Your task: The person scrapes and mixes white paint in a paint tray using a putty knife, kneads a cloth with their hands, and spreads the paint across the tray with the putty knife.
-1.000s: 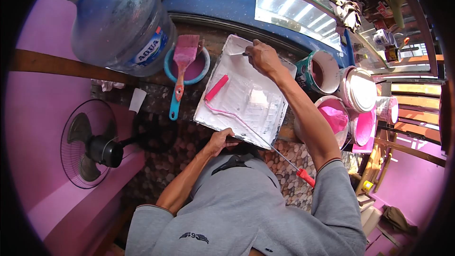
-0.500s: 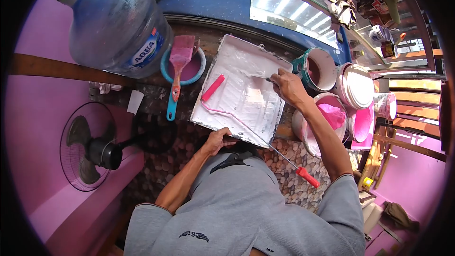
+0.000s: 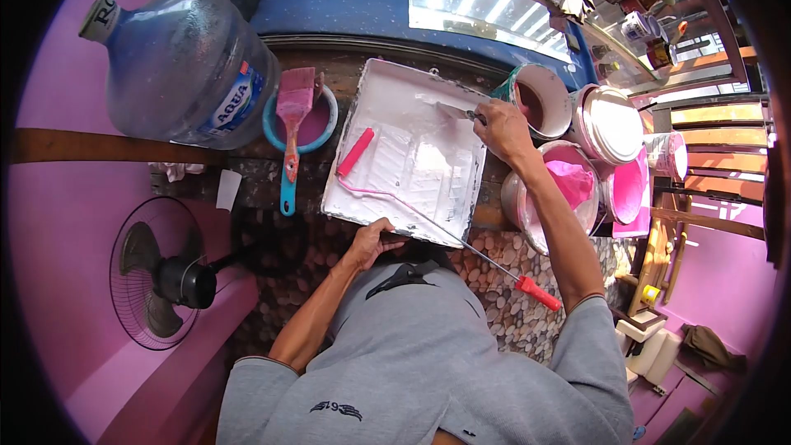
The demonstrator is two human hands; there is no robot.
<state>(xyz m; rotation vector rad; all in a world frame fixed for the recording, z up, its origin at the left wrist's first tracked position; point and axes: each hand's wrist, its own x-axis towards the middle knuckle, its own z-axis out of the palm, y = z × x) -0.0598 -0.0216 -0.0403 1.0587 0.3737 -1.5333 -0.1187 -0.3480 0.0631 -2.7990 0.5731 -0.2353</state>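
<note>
A paint tray (image 3: 394,78) coated in white paint lies in front of me. My left hand (image 3: 371,245) is closed on its near edge, thumb on top. In my right hand (image 3: 504,126) is a putty knife (image 3: 451,110), its blade over the far right part of the tray, against or just above the white paint; I cannot tell which. A small pink paint roller (image 3: 356,152) rests across the ribbed slope. Its wire frame reaches over the near edge, and the red handle (image 3: 537,292) sticks out past the tray.
Left of the tray, a wide brush (image 3: 294,107) lies across a blue-rimmed paint pot (image 3: 326,133). A large water bottle (image 3: 189,66) and a fan (image 3: 177,280) are further left. Paint buckets (image 3: 550,103) crowd the right side near my forearm. A glass case (image 3: 329,0) stands behind.
The putty knife has moved toward the tray's far right side with my right hand. My left hand still grips the near edge. The whole view has shifted slightly.
</note>
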